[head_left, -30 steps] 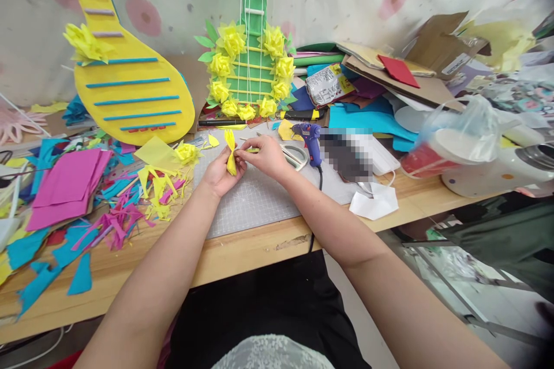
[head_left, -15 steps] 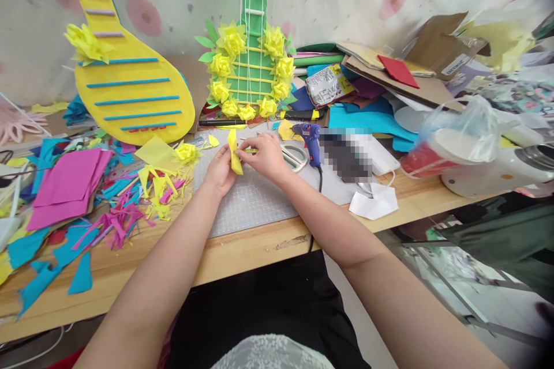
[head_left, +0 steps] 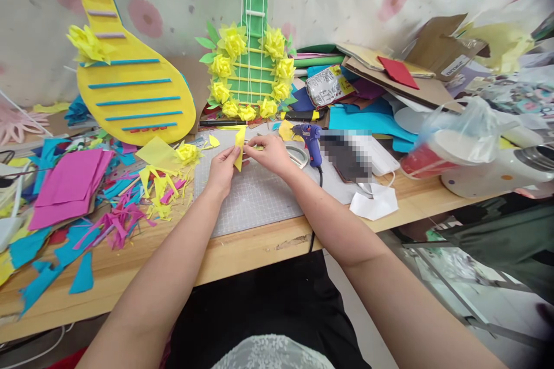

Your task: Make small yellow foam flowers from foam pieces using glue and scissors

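A narrow folded piece of yellow paper (head_left: 239, 150) stands upright over the grey cutting mat (head_left: 255, 202). My left hand (head_left: 222, 170) pinches it between thumb and fingers from the left. Close by on its other side, my right hand (head_left: 272, 153) has its fingertips closed; what lies between them is too small to make out. Just right of that hand are grey-handled scissors (head_left: 298, 155), partly covered by it, and a purple glue gun (head_left: 311, 144) with a black cord. A yellow paper flower (head_left: 187, 153) lies left of my hands.
Behind the mat stand a green paper guitar (head_left: 253, 78) ringed with yellow flowers and a yellow paper instrument (head_left: 138, 92). Paper scraps and magenta sheets (head_left: 69, 184) cover the left side. A blurred phone (head_left: 346, 155), white mask (head_left: 374, 202) and lidded cup (head_left: 445, 150) are at right.
The yellow paper has shifted slightly right and now looks narrower and straighter. Both hands have moved a little to the right with it. The things on the table stay put.
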A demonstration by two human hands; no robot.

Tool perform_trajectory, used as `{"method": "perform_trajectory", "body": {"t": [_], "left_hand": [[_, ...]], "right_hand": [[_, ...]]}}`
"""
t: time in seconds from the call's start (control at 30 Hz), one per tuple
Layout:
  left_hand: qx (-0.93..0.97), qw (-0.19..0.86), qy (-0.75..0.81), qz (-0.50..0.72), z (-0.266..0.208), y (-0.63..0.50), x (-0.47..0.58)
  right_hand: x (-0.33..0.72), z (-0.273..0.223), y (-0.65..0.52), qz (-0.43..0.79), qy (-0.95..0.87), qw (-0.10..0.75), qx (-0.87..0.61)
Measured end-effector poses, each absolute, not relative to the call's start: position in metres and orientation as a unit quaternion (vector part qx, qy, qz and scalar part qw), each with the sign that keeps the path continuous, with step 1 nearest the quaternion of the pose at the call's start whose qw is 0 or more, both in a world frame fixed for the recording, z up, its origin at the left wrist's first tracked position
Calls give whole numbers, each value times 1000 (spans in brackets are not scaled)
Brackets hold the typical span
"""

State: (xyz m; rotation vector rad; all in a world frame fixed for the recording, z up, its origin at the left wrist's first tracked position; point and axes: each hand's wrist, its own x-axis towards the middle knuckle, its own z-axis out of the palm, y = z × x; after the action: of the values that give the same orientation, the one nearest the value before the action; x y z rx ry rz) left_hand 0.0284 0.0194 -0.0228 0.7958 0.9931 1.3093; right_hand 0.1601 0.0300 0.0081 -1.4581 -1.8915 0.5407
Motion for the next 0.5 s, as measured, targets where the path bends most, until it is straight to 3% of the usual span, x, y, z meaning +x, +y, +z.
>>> {"method": "perform_trajectory", "body": {"t": [0.5], "left_hand": [[277, 636, 431, 577, -14, 17, 29]], "right_hand": [[169, 12, 31, 162, -752, 332, -546]]}}
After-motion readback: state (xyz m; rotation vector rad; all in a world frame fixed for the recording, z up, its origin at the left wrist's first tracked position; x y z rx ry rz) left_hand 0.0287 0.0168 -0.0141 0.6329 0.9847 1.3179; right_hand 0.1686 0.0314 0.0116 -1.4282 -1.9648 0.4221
